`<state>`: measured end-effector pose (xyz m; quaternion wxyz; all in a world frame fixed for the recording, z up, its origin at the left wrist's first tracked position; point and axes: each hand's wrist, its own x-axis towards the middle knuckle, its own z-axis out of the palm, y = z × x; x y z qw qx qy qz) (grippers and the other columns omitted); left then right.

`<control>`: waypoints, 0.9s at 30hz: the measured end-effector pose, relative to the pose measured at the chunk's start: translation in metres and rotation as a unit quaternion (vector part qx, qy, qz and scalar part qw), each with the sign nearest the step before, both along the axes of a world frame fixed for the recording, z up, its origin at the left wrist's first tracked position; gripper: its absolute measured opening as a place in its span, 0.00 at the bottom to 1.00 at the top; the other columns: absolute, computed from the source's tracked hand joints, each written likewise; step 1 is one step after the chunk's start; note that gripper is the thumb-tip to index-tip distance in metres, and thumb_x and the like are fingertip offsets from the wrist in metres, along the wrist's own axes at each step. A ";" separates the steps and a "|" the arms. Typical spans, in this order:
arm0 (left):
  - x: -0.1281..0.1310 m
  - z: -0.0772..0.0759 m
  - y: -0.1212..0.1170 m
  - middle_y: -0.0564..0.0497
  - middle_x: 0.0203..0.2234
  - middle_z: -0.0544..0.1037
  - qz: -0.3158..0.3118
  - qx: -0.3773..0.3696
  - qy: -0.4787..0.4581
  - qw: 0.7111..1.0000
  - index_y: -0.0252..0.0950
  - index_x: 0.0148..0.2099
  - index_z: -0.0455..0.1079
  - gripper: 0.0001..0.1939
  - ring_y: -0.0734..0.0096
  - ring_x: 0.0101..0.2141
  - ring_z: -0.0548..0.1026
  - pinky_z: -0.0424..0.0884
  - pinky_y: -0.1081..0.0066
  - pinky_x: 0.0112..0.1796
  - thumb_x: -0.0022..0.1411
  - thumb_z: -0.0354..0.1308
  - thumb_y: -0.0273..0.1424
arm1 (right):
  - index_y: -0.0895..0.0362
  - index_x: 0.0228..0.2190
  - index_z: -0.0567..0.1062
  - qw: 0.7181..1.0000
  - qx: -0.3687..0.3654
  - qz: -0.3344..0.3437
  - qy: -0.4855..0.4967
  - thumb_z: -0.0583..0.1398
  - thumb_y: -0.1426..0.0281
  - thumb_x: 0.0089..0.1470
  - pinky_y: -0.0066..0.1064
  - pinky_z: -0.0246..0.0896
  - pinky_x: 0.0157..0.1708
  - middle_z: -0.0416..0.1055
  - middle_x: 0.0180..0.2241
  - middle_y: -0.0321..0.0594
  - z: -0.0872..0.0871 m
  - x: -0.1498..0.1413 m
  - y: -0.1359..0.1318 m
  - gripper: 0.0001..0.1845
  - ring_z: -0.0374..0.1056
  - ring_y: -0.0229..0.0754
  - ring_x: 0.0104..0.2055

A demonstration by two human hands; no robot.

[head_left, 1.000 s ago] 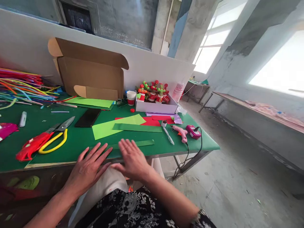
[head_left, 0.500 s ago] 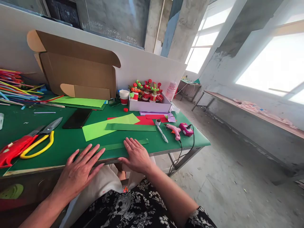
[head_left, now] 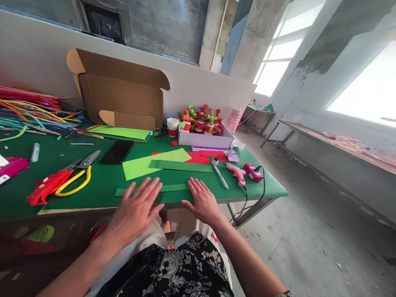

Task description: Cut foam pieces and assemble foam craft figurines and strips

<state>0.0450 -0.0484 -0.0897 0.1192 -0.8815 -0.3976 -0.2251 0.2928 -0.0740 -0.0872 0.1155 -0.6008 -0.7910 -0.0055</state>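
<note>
A narrow dark green paper strip (head_left: 175,188) lies along the table's near edge. My left hand (head_left: 136,208) is spread over it, palm down, covering part of the strip; its left end shows beyond my fingers. On the strip's right end rests my right hand (head_left: 202,202), fingers straight and thumb apart. Just beyond lie a wider green strip (head_left: 185,166) and a light green paper piece (head_left: 136,168), both partly over red paper (head_left: 201,157).
Scissors with yellow handles (head_left: 74,181) and a red-handled tool (head_left: 49,185) lie left. A black phone (head_left: 116,152) is behind them. At right are a pink glue gun (head_left: 237,173) with cord and a white pen (head_left: 221,175). Behind stand paper cups (head_left: 172,128) and a box of figures (head_left: 206,139).
The view has turned left, so the table appears further right. My left hand has moved right along the strip, uncovering its left end; my right hand now covers the right end.
</note>
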 end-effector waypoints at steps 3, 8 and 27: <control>0.046 0.003 -0.003 0.42 0.63 0.67 -0.056 -0.031 0.022 0.998 0.31 0.65 0.62 0.29 0.54 0.64 0.62 0.59 0.48 0.60 0.72 0.38 0.42 | 0.68 0.64 0.60 1.000 0.009 0.002 -0.007 0.48 0.48 0.64 0.47 0.49 0.67 0.55 0.65 0.55 -0.002 0.001 0.001 0.41 0.50 0.53 0.69; 0.080 -0.014 0.001 0.39 0.63 0.67 -0.079 -0.061 0.007 0.995 0.29 0.65 0.61 0.33 0.56 0.64 0.62 0.61 0.53 0.61 0.71 0.39 0.48 | 0.64 0.64 0.60 0.999 0.022 0.024 -0.012 0.49 0.52 0.65 0.46 0.50 0.67 0.57 0.65 0.53 -0.005 0.004 0.002 0.37 0.52 0.51 0.68; -0.074 -0.026 0.010 0.36 0.62 0.68 0.030 -0.013 -0.002 0.999 0.28 0.66 0.60 0.35 0.51 0.63 0.62 0.60 0.51 0.60 0.70 0.39 0.49 | 0.67 0.64 0.60 1.000 0.013 0.010 -0.010 0.49 0.50 0.65 0.48 0.49 0.67 0.55 0.66 0.54 -0.001 0.003 0.003 0.39 0.51 0.53 0.69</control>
